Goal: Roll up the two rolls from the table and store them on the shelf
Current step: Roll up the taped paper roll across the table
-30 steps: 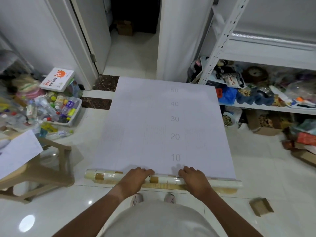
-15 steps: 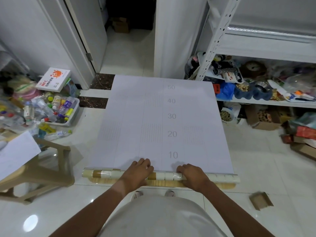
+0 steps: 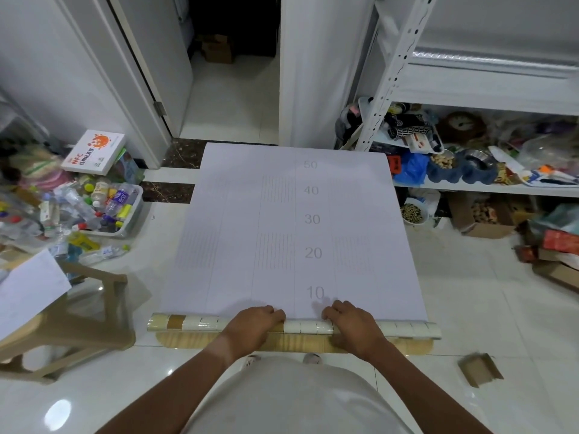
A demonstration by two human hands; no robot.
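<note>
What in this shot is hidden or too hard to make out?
Head view:
- Middle of the cream tile-patterned roll: covered by the left hand and right hand.
- Wooden table: mostly under the white gridded sheet.
- Second roll: not identifiable.
- White metal shelf: cut off at the right edge.

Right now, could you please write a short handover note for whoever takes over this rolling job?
Left hand: curled over the rolled part, left of its middle.
Right hand: curled over the same roll, right of the middle.
The roll lies across the near edge of the wooden table. The unrolled sheet stretches away from it, printed side up, with marks 10 to 50 showing.
Done: only the first turns are wound.
Left: wind up the rest, then place it on the white shelf. A second roll is not in view.
</note>
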